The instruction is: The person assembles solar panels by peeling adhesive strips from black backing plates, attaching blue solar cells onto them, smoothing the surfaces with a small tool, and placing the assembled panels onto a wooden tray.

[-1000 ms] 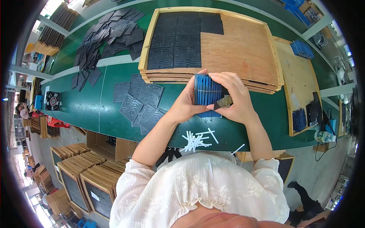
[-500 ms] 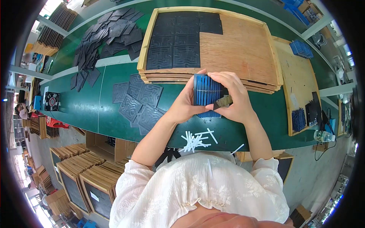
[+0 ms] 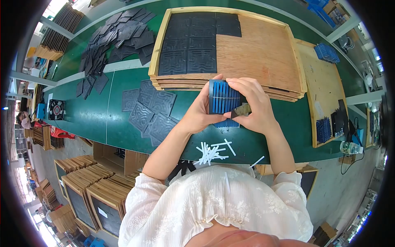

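Note:
Between my two hands is a blue slatted block [image 3: 224,99] with a thin line across its middle. My left hand [image 3: 201,109] is wrapped round its left side, thumb along the lower edge. On the right side, my right hand [image 3: 257,107] grips the block with its fingers over the top. A dark and olive piece [image 3: 240,110] lies between its thumb and fingers; what it is I cannot make out. Just below the block, another blue piece [image 3: 226,123] rests on the green table [image 3: 135,78]. Nearer my body lie several white strips [image 3: 210,153].
Beyond my hands stands a wooden tray [image 3: 263,49] partly covered with black tiles [image 3: 187,41]. Patterned dark tiles [image 3: 152,109] lie to the left, with a heap of black pieces [image 3: 119,35] behind. Right are another wooden tray [image 3: 306,78], a blue basket [image 3: 326,53] and a bottle [image 3: 351,147].
The blue block has turned slightly between my hands, showing more of its dark left side. Both hands keep their hold in nearly the same place.

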Tool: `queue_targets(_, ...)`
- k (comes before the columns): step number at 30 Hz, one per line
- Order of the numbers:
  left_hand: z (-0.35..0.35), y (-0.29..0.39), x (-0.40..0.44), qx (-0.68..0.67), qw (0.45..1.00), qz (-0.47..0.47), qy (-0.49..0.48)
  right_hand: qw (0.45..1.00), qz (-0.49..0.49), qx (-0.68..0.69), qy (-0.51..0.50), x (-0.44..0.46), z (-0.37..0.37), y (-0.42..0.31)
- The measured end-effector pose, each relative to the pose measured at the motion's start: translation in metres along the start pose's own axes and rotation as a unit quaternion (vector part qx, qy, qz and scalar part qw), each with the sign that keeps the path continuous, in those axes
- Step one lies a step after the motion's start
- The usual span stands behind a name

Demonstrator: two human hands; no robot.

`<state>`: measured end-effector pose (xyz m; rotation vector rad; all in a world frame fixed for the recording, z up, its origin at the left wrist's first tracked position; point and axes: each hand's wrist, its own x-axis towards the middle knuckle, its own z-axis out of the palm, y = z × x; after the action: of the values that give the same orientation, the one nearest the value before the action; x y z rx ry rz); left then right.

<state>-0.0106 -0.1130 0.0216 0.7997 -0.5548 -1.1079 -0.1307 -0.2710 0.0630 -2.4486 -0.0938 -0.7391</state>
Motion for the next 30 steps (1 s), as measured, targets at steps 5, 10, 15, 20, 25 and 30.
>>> queue_targets(5, -0.003, 0.003, -0.003, -0.072, 0.997, -0.021, -0.028, 1.000, 0.007, -0.013, -0.012, -0.001, -0.002, -0.001)
queue_targets(10, 0.006, 0.010, -0.005, -0.142, 0.987, -0.068, 0.032, 0.999, 0.012, -0.027, -0.024, -0.001, -0.002, -0.001)
queue_targets(15, -0.003, 0.006, -0.003, -0.140, 0.988, -0.068, 0.002, 0.999, 0.029, -0.014, -0.034, -0.001, -0.005, -0.002)
queue_targets(20, 0.001, 0.008, -0.001, -0.180, 0.983, -0.042, -0.005, 0.997, 0.062, 0.050, 0.007, -0.003, -0.012, 0.005)
queue_targets(25, 0.003, 0.007, -0.001, -0.182, 0.983, -0.031, -0.002, 0.994, 0.091, 0.064, 0.000, -0.008, -0.012, 0.010)
queue_targets(30, 0.001, 0.006, -0.001, -0.183, 0.983, -0.032, 0.006, 0.993, 0.098, 0.059, -0.001, -0.009, -0.010, 0.012)
